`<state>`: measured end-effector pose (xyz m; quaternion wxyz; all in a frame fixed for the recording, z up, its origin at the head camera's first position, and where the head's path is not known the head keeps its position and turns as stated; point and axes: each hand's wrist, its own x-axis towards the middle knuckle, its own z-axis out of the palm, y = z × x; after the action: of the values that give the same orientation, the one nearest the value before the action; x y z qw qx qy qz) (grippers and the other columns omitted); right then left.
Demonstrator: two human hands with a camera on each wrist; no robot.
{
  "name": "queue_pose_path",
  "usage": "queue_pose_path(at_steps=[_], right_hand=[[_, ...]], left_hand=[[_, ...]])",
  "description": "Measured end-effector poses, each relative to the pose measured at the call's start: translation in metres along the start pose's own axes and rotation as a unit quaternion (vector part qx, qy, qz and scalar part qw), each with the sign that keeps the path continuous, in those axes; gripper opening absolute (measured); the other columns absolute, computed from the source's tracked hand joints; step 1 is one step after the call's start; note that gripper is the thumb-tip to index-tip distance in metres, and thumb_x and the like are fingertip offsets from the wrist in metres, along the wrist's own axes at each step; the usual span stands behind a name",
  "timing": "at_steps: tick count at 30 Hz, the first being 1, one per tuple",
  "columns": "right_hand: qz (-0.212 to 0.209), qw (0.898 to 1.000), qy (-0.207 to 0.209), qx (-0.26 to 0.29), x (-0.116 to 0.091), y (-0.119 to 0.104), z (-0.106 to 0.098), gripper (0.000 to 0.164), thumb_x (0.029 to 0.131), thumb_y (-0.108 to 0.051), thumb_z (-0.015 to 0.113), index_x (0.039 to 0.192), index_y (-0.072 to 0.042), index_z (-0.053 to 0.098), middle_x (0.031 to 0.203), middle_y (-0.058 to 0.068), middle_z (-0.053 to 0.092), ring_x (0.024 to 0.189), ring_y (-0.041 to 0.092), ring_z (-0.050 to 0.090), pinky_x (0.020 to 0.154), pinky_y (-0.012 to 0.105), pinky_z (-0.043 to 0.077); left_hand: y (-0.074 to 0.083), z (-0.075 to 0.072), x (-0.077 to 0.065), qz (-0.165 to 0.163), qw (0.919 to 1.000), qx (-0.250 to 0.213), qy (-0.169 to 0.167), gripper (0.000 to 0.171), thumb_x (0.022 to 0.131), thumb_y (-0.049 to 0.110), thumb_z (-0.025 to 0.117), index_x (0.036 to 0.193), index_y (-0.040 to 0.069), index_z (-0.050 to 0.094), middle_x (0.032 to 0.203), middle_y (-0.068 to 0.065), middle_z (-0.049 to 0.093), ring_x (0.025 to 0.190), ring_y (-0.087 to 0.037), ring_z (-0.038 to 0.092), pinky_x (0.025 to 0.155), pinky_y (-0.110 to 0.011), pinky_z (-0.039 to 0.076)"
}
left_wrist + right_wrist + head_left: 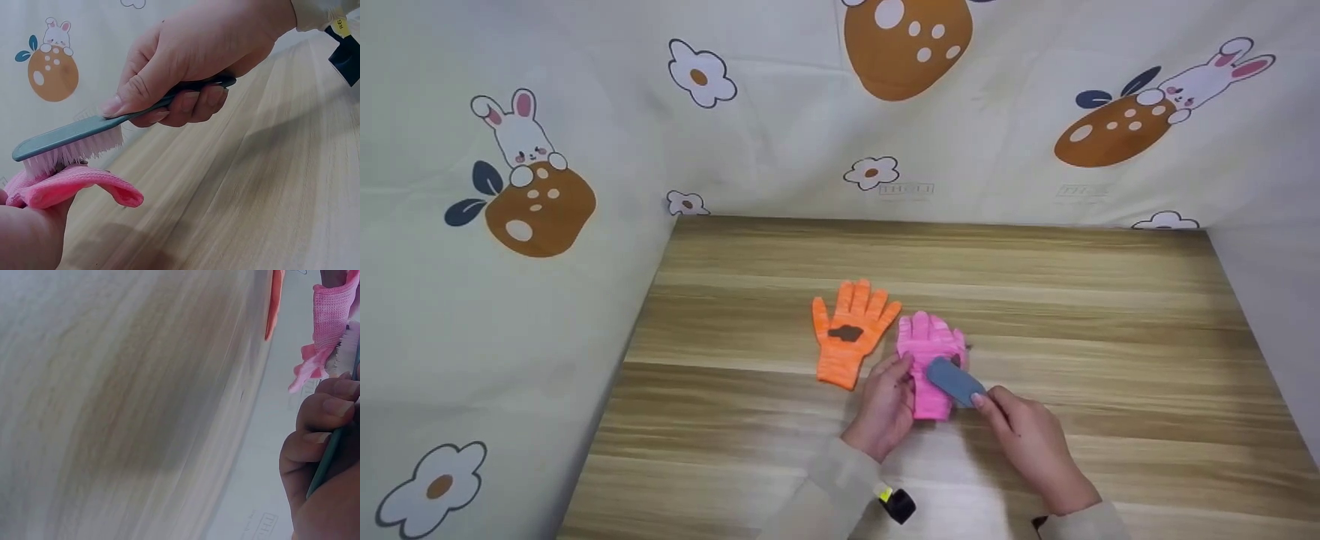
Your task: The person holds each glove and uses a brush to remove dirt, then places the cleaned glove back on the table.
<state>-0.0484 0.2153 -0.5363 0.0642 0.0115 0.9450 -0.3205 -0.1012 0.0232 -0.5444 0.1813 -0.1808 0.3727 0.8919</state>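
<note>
Pink glove (922,341): just right of the orange glove (851,311), held above the table (720,300), with 1 end drooping free.
Left hand (889,405): on the near right of the orange glove, thumb over the pink glove's edge, gripping it from below; the other fingers are mostly hidden.
Right hand (1031,435): farther right of the orange glove, fingers wrapped round the brush's handle.
Brush (956,382): right of the orange glove, bristles (84,151) down on the pink glove, partly over a dark mark.
Slip: with only 1 edge clearly pinched, a hard stroke could drag the cloth off the palm.
Bunching: the loose end has no support, so the bristles could fold it instead of passing over it.
Knuckles: the 2 hands work close together; a stroke running long might scrape the left thumb.
Orange glove: it lies flat, dark patch (845,333) up; a wide leftward elbow or wrist swing could push it.
</note>
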Motion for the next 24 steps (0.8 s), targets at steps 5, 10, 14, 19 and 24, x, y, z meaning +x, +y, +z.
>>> queue_pose_path(at_steps=[5, 10, 14, 19, 24], right_hand=[[0.003, 1.000, -0.003, 0.005, 0.000, 0.000, 0.000, 0.031, 0.104, -0.041, 0.054, 0.086, -0.018, 0.063, 0.062, -0.006, 0.044, 0.057, 0.010, 0.039, 0.052, 0.023, 0.031], [0.006, 1.000, 0.006, 0.013, -0.001, -0.003, -0.001, 0.029, 0.104, -0.039, 0.056, 0.088, -0.018, 0.065, 0.062, -0.006, 0.045, 0.057, 0.009, 0.040, 0.053, 0.022, 0.032], [0.001, 1.000, 0.024, 0.019, 0.000, -0.009, -0.004, 0.029, 0.104, -0.038, 0.055, 0.089, -0.016, 0.066, 0.063, -0.005, 0.046, 0.059, 0.011, 0.042, 0.054, 0.023, 0.034], [-0.012, 0.999, 0.033, 0.009, 0.004, -0.015, -0.005, 0.031, 0.104, -0.039, 0.054, 0.088, -0.015, 0.063, 0.063, -0.004, 0.045, 0.062, 0.013, 0.044, 0.057, 0.025, 0.035], [-0.019, 1.000, 0.022, -0.010, 0.005, -0.014, -0.004, 0.034, 0.104, -0.041, 0.053, 0.081, -0.017, 0.058, 0.061, -0.006, 0.041, 0.059, 0.012, 0.041, 0.055, 0.025, 0.032]], left_hand=[[0.000, -0.001, 0.000, 0.001, 1.0000, 0.002, 0.002, 0.015, 0.105, 0.012, 0.048, 0.097, 0.007, 0.059, 0.085, 0.002, 0.056, 0.079, -0.007, 0.054, 0.071, -0.018, 0.051], [-0.004, -0.002, -0.002, 0.001, 0.9999, 0.012, -0.008, 0.016, 0.105, 0.012, 0.048, 0.096, 0.008, 0.060, 0.084, 0.003, 0.055, 0.079, -0.007, 0.054, 0.069, -0.018, 0.049], [-0.009, -0.003, -0.003, -0.006, 0.9998, 0.016, -0.012, 0.017, 0.106, 0.011, 0.045, 0.099, 0.005, 0.060, 0.088, 0.002, 0.057, 0.085, -0.008, 0.056, 0.073, -0.018, 0.050], [-0.010, -0.001, -0.006, -0.022, 0.9991, 0.016, -0.031, 0.028, 0.107, 0.013, 0.042, 0.125, -0.003, 0.058, 0.113, -0.005, 0.066, 0.109, -0.010, 0.064, 0.097, -0.024, 0.055], [-0.007, 0.001, -0.006, -0.021, 0.9992, 0.015, -0.031, 0.032, 0.107, 0.014, 0.043, 0.132, -0.004, 0.054, 0.122, -0.008, 0.065, 0.118, -0.014, 0.063, 0.105, -0.028, 0.052]])
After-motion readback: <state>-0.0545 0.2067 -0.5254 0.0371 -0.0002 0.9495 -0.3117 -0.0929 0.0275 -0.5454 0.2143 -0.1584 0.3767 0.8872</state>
